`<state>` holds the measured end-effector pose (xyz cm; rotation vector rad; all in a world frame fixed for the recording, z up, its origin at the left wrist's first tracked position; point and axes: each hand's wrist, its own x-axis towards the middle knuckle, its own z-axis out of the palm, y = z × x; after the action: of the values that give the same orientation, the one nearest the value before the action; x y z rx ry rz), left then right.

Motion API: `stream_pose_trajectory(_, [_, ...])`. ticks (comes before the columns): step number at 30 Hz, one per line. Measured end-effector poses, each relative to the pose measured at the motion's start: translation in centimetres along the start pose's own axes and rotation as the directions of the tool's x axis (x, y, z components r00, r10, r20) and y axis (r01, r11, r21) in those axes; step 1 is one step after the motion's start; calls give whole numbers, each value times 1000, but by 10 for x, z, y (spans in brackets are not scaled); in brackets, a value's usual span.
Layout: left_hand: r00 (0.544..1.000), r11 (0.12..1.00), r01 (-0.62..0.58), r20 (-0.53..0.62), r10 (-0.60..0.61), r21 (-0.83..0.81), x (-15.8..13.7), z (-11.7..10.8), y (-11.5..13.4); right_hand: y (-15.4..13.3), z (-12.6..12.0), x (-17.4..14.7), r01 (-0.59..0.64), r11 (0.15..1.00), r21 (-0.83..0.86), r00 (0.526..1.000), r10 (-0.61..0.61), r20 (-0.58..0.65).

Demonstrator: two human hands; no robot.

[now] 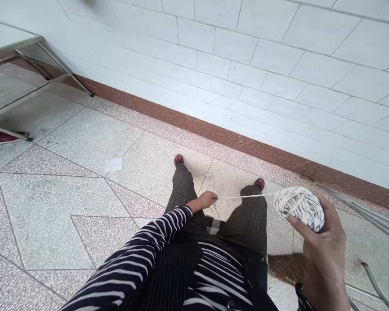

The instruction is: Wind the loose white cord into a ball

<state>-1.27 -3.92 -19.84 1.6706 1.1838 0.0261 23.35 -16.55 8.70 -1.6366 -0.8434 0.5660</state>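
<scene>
— What is the right hand (324, 242) holding?
— A fat ball of yarn (300, 207). The fingers wrap around it from below. It is white with little dark flecks, round and bumpy, up by the right knee.
— And the left hand (205, 201)?
— Its fingers pinch the strand (246, 196). The strand runs tight and straight from that hand to the ball, across the dark trousers (249, 216).
— What is underneath?
— A speckled stone floor (68, 172), smooth, with a white tiled wall (278, 65) behind. I see no box or bag.
</scene>
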Motion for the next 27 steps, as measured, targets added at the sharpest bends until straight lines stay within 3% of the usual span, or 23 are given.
stream_pose_trajectory(4, [998, 998, 53, -15, -54, -34, 3, -2, 0, 1, -5, 0, -61, 998, -29, 994, 58, -94])
stream_pose_trajectory(13, [996, 975, 75, -37, -85, -209, -20, -10, 2, 29, -9, 13, -150, 984, -93, 983, 138, -125])
stream_pose_trajectory(18, [999, 1000, 5, -37, -6, -29, -30, -14, -1, 22, -24, 20, -177, 982, -71, 979, 168, -118])
stream_pose_trajectory(23, [984, 997, 9, 177, -21, 70, -27, -1, -11, 16, -16, 17, -173, 984, 37, 978, 176, -112])
stream_pose_trajectory(27, [993, 990, -5, 121, -12, 141, -22, 3, -3, 4, 10, -1, -151, 988, 35, 986, 148, 79])
